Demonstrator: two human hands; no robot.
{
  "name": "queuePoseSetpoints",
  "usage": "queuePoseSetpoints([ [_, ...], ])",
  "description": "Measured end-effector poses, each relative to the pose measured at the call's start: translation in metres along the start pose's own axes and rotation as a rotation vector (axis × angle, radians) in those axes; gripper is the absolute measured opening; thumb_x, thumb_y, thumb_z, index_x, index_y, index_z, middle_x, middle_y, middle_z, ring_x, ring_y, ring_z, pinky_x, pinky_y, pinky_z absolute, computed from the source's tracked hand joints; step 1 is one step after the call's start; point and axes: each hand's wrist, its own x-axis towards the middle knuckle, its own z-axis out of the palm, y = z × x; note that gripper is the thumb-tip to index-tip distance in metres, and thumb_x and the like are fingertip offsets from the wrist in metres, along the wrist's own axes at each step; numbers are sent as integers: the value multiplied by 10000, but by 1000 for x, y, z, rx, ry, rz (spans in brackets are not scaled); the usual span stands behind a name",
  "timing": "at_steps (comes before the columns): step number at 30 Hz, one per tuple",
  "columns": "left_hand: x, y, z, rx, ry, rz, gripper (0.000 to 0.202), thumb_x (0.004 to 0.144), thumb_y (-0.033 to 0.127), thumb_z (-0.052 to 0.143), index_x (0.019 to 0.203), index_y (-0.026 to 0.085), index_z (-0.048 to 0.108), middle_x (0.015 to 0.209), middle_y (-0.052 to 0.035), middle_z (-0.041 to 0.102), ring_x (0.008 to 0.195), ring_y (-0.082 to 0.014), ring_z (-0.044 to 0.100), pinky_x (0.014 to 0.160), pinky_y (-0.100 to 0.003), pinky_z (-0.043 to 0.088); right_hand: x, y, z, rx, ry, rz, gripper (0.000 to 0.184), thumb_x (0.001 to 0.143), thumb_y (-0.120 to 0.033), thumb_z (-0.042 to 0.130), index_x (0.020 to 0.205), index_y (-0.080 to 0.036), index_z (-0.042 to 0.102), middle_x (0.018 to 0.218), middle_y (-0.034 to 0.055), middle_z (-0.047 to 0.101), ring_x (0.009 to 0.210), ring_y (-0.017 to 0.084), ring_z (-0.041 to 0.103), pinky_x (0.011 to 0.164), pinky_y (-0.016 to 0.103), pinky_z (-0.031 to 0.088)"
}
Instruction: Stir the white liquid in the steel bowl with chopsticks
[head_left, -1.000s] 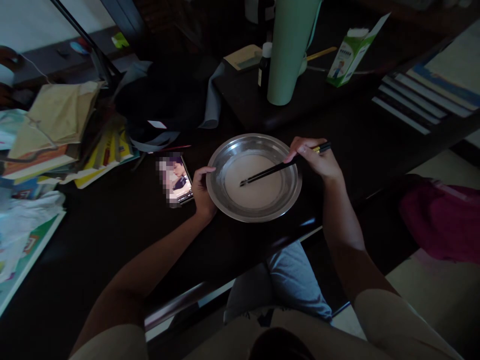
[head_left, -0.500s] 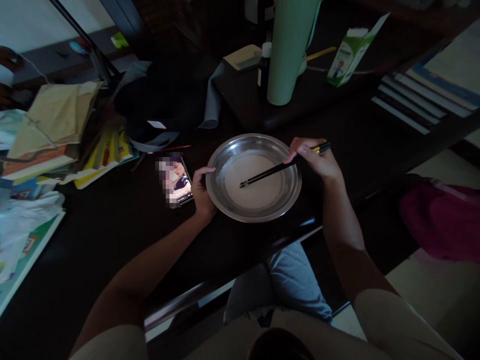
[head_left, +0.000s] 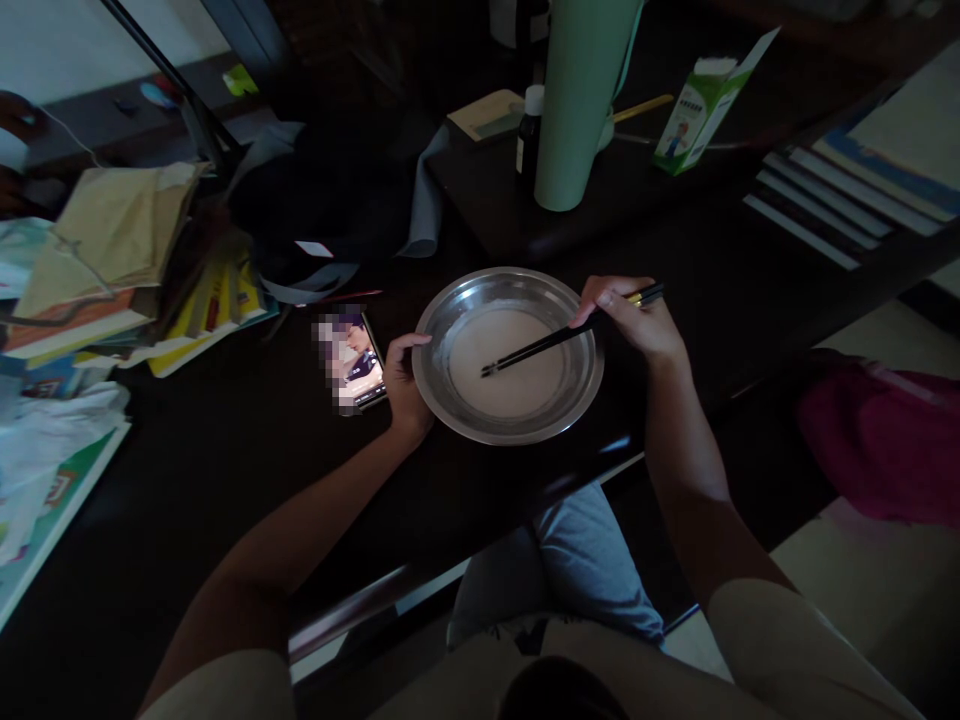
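Observation:
A round metal bowl (head_left: 508,428) sits on the dark table, with a pale, creamy liquid (head_left: 517,390) in its bottom. My left hand (head_left: 407,385) grips the bowl's left side, thumb over the rim and the other fingers hidden beneath or behind it. In my right hand (head_left: 626,315) is a pair of black chopsticks (head_left: 536,346) with gold bands near the top. They slant down to the left across the bowl, and their tips are at the liquid's surface. Just left of my left hand lies a phone (head_left: 358,360) with its screen lit.
A tall green bottle (head_left: 581,110) and a small dark bottle (head_left: 529,140) stand behind the bowl, with a green-white carton (head_left: 694,120) to their right. Stacked books (head_left: 825,200) lie at the right. Books and papers (head_left: 112,240) crowd the left, near a dark bag (head_left: 322,200).
The chopstick tips have shifted very slightly to the right. Both hands and the bowl are practically where they were.

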Motion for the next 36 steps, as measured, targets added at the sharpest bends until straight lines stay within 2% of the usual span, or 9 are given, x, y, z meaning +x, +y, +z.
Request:
queuePoseSetpoints([
  [6, 0, -1, -1, -9, -10, 4, 249, 807, 322, 923, 986, 279, 755, 903, 27, 714, 813, -148, 666, 743, -279, 553, 1, 4, -3, 30, 236, -17, 517, 946, -701, 692, 647, -288, 775, 598, 8, 698, 636, 196, 682, 694, 397, 580],
  [13, 1, -1, -2, -5, -18, 9, 250, 805, 309, 921, 984, 270, 750, 907, 27, 716, 817, -148, 669, 739, -277, 547, 0, 1, 0, 26, 14, -1, 485, 928, -701, 718, 676, -293, 794, 638, 16, 717, 708, 209, 711, 744, 410, 600],
  [17, 0, -2, -1, -2, -17, 13, 247, 810, 304, 914, 991, 274, 750, 921, 25, 718, 844, -156, 679, 766, -287, 555, 1, 2, -1, -16, 130, -4, 475, 928, -699, 721, 695, -294, 805, 659, 17, 730, 712, 207, 718, 765, 412, 607],
  [21, 0, -1, 0, -19, -12, 6, 254, 801, 311, 917, 987, 275, 747, 909, 27, 714, 827, -155, 675, 753, -286, 555, 1, 5, -3, 17, 242, -15, 529, 922, -733, 699, 639, -291, 766, 580, 8, 683, 658, 202, 691, 686, 391, 589],
  [24, 0, 0, 2, -20, -5, 6, 255, 793, 317, 918, 975, 272, 746, 902, 24, 715, 827, -157, 676, 749, -286, 557, 0, 3, -1, 39, 123, -11, 535, 922, -743, 688, 652, -291, 780, 583, 14, 698, 650, 204, 685, 656, 390, 579],
  [28, 0, 2, 2, -12, 2, -10, 259, 789, 346, 923, 961, 270, 745, 921, 20, 729, 843, -164, 684, 761, -294, 563, 0, -3, 2, -15, 5, 6, 474, 927, -705, 716, 716, -296, 830, 715, 25, 778, 740, 214, 727, 747, 414, 596],
  [31, 0, 3, 1, -6, 7, -25, 275, 765, 341, 938, 954, 272, 751, 917, 24, 733, 834, -161, 685, 762, -293, 563, 1, -2, 0, -33, 112, -8, 452, 928, -684, 732, 715, -297, 832, 716, 28, 779, 738, 218, 723, 758, 424, 587],
  [34, 0, 2, 0, -16, -2, -28, 288, 751, 320, 947, 961, 277, 755, 910, 28, 732, 823, -157, 684, 754, -293, 564, 1, 3, -3, 18, 257, -24, 512, 928, -712, 710, 649, -287, 775, 601, 18, 705, 657, 202, 678, 723, 414, 569],
  [36, 0, 1, 0, -23, -3, -22, 292, 750, 317, 952, 962, 278, 755, 913, 30, 732, 819, -153, 681, 748, -289, 563, 1, 5, -3, 55, 274, -16, 549, 922, -743, 692, 632, -280, 746, 557, 10, 664, 619, 192, 655, 696, 402, 563],
])
